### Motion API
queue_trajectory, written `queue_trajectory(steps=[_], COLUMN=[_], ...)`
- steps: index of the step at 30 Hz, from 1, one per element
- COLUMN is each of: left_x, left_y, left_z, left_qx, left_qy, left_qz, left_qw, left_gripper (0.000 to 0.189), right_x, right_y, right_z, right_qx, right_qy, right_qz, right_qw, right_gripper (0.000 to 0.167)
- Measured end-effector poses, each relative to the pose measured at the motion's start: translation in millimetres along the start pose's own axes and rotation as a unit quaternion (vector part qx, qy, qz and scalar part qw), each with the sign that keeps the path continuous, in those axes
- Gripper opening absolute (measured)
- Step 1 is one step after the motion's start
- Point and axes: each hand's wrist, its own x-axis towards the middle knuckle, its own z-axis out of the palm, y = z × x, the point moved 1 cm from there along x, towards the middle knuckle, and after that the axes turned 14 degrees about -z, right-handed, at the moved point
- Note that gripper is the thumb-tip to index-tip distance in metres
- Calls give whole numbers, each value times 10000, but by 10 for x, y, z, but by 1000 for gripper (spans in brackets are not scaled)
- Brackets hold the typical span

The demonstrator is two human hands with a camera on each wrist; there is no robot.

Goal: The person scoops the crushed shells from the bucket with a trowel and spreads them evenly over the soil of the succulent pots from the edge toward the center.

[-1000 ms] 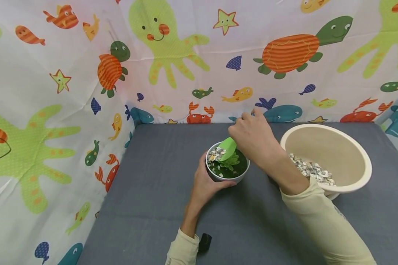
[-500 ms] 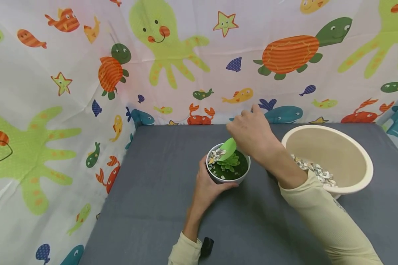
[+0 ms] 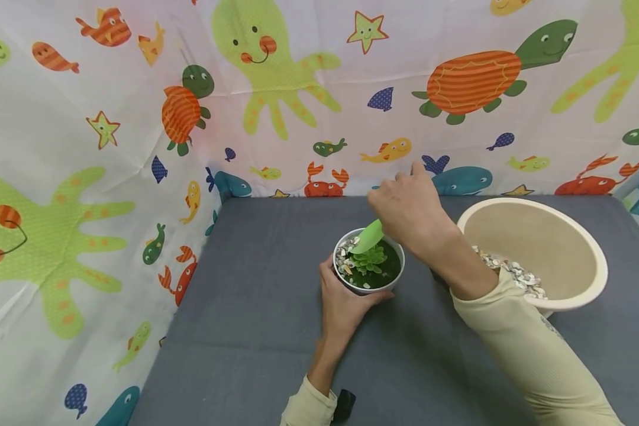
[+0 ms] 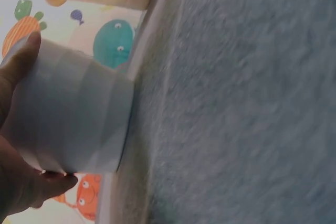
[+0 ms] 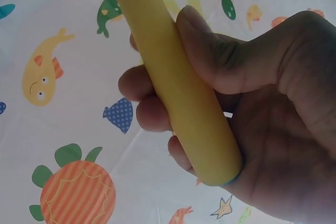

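Right hand (image 3: 411,208), wrapped round the yellow-handled shovel (image 5: 178,82), is far-right of the white plant pot (image 4: 79,108); the green blade (image 3: 369,238) slants down-left over it. Left hand (image 3: 343,303) clasps its near-left side.

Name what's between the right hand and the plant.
Green scoop blade, slanting from right hand down toward the plant; seen in head view.

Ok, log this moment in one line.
left hand: grips white pot; right hand: holds yellow-handled green scoop; pale gravel: in pot, beside succulent
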Motion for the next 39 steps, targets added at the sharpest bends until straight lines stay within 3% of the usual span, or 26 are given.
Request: queue_trajectory(steps=[6, 13, 17, 20, 23, 26, 29, 33, 39], left_x=[-96, -225, -241, -147, 11, 130, 158, 105, 11], left_y=[0, -7, -26, -25, -3, 18, 32, 53, 83], left_z=[48, 73, 44, -23, -103, -154, -166, -130, -48], left_qx=[48, 136, 237, 387, 617, 794, 797, 683, 743], left_qy=[321, 466, 491, 129, -589, -1317, -1630, -1445, -892], left_qz=[-22, -165, 28, 338, 589, 582, 396, 181, 286], left_qw=[9995, 9987, 9985, 9986, 9946, 9864, 9826, 9870, 9928], left_gripper=[120, 112, 111, 125, 145, 152, 149, 145, 144], right_x=[-11, -47, -122, -212, -308, -405, -509, -699, -1069], right_y=[-1, 21, 77, 131, 166, 194, 229, 298, 432], right_z=[-15, -14, 3, 0, 7, 25, 47, 79, 163], right_qx=[-54, -30, 217, 359, 438, 466, 531, 706, 688], right_qy=[-143, -222, -161, -16, 211, 511, 780, 1115, 2016], right_qz=[69, 123, 135, 180, 220, 246, 260, 453, 792], right_qw=[9999, 9997, 9995, 9992, 9986, 9973, 9952, 9902, 9738], right_gripper=[15, 17, 15, 10, 7, 9, 6, 6, 8])
